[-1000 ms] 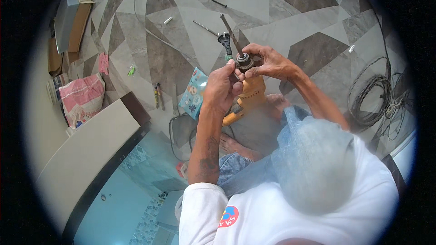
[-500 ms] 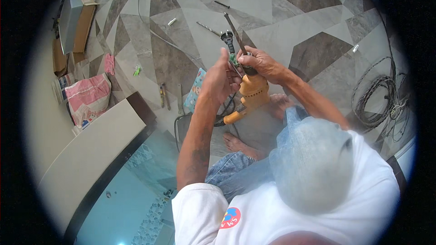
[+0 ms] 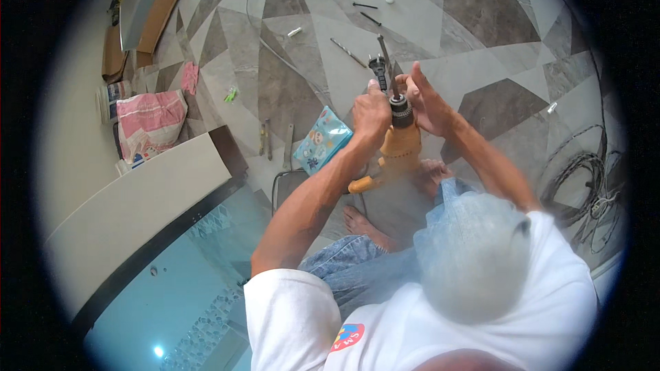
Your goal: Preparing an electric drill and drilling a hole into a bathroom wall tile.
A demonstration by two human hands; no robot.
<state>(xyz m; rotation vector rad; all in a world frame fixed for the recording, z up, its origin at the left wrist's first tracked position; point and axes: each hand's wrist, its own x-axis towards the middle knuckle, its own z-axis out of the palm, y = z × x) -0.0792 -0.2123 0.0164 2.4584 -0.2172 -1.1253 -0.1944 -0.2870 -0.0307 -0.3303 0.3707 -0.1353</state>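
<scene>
My left hand (image 3: 371, 115) is closed around the lower part of a black plug (image 3: 377, 69), its thumb raised against it, just left of the drill chuck (image 3: 401, 113). A long metal bit (image 3: 386, 51) stands up from the chuck of an orange drill (image 3: 397, 151). My right hand (image 3: 425, 103) is at the chuck's right side, one digit stretched upward and the others partly hidden behind the bit. A second bit (image 3: 348, 52) and a light-blue patterned packet (image 3: 322, 137) lie nearby on the floor.
Screws (image 3: 370, 18), small tools (image 3: 289, 146) and gloves (image 3: 190, 77) lie on the tiled floor. Coiled cable (image 3: 577, 172) is right; cardboard (image 3: 150, 31) and a pink sack (image 3: 152, 126) are left. A pale ledge (image 3: 137, 206) edges a blue glossy surface (image 3: 179, 282).
The view has shifted, moving things rightward. My left fingers have closed higher beside the chuck, and my right hand has loosened, uncovering the chuck and raising a digit.
</scene>
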